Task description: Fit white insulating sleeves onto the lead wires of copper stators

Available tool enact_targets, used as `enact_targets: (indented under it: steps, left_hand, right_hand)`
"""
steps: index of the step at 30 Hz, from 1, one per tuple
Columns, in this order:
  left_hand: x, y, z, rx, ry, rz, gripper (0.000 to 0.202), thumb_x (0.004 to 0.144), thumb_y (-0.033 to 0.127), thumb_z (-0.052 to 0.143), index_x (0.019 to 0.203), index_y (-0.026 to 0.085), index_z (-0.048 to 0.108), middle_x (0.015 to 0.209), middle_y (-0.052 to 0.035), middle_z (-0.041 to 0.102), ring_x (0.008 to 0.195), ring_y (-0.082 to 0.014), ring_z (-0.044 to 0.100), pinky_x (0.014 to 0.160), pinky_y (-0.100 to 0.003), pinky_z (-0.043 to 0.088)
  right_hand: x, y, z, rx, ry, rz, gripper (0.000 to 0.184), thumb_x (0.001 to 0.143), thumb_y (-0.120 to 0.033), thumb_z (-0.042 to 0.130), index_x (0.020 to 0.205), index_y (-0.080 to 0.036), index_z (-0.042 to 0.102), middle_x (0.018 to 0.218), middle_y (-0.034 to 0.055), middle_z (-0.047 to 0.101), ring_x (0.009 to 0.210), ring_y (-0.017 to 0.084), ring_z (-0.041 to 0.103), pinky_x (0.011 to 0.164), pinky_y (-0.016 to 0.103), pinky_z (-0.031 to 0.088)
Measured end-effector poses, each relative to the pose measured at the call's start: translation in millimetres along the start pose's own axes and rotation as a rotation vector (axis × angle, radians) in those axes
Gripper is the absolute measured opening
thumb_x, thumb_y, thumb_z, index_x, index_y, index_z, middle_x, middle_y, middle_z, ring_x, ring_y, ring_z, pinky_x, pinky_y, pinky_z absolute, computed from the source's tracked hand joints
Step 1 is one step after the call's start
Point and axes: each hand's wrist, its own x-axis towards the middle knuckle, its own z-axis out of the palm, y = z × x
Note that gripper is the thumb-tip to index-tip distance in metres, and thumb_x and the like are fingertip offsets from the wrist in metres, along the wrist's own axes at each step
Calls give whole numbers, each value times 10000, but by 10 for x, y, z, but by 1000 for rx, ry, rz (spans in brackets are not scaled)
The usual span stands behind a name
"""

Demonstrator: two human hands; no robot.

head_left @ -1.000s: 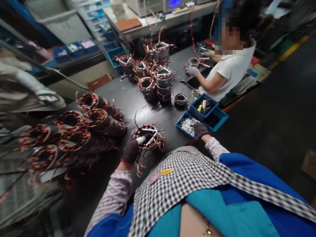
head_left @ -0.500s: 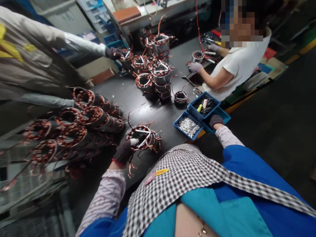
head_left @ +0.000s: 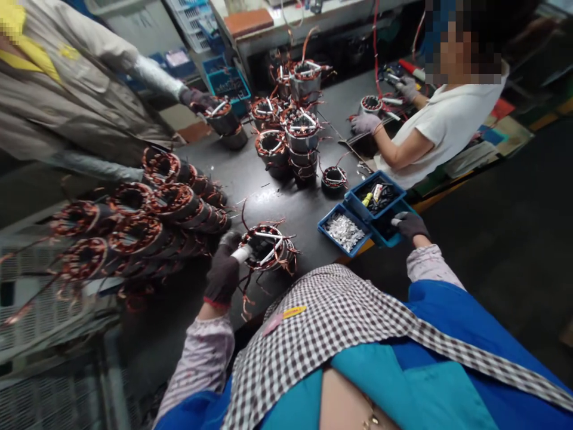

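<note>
Left grip (head_left: pixel 222 272) clenched on stator (head_left: pixel 268 246); right grip (head_left: pixel 408 224) curled in blue bin (head_left: pixel 388 222), stacked stators (head_left: pixel 147 224) crowding left

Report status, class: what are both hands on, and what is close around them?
Left hand gripping white sleeve on stator. Right hand in blue bin, contents unclear. Stacked stators close to left hand.

A wound stator (head_left: pixel 268 246) sits near the table's (head_left: pixel 242 173) near edge, the left hand (head_left: pixel 224 272) touching its left side. Bins (head_left: pixel 364 212) lie at the near right edge, the right hand (head_left: pixel 409 226) in the rightmost one. Stacked stators (head_left: pixel 147 221) crowd the left edge; more (head_left: pixel 295 128) stand behind, mid-table.
</note>
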Motion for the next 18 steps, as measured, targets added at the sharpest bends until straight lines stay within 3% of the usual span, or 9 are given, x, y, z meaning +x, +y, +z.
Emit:
enact_targets:
  steps: [3,5,8,10,12,14,16,18]
  left_hand:
    - [-101,203,-31,0,185,231,352,833,416,961,1127,409,767,1341,44,821,1420,-353,724,1144,-523,660]
    - [-173,326,90,-55,124,227,300,876,443,951,1122,388,788,1215,19,830,1211,-321,787,987,-489,691]
    - [-281,434,499,-195,-233,95,415,879,468,950,1212,282,785,1132,-43,844,958,-268,808,825,-432,675]
    - [-333,465,834,-271,-526,57,474,958,484,890,1333,231,747,1291,-123,846,1083,-290,825,920,-457,689]
    - [-351,482,1109,-298,-705,45,391,1088,400,772,1421,204,718,1384,-163,832,1153,-281,821,1006,-461,678]
    - [-347,486,1257,-268,-701,39,369,1195,322,608,1543,218,671,1441,-159,820,1162,-260,826,1028,-464,676]
    - [-336,467,1270,-201,-563,51,436,1255,291,416,1642,242,610,1454,-139,821,1165,-243,834,1012,-460,690]
    - [-322,421,1187,-69,-426,106,522,1264,256,267,1691,257,567,1441,-123,833,1190,-241,838,1003,-468,702]
  right_hand:
    - [-342,-63,-216,165,22,58,250,905,-103,780,739,-240,652,674,16,678,644,178,640,763,390,538]
    - [-628,-190,-260,296,7,19,189,883,-175,815,817,-243,651,730,10,719,653,177,676,733,355,575]
    - [-1080,-560,-124,538,-157,-159,331,730,-340,956,872,-252,670,782,-16,747,660,190,698,674,339,611]
    - [-1369,-890,76,582,-342,-315,393,695,-453,987,874,-258,696,777,-14,747,655,209,705,645,364,635]
    - [-1632,-1222,309,473,-455,-475,362,766,-526,953,884,-265,732,784,6,761,690,240,737,684,414,680]
    - [-1850,-1492,526,321,-432,-628,286,866,-521,884,945,-269,775,865,40,810,806,286,800,827,492,723]
    - [-2010,-1667,696,200,-326,-748,275,923,-454,824,1125,-268,813,1038,81,866,1006,338,850,1014,564,709]
    - [-2110,-1748,815,119,-256,-823,410,952,-398,776,1338,-262,790,1223,123,878,1188,369,846,1139,605,664]
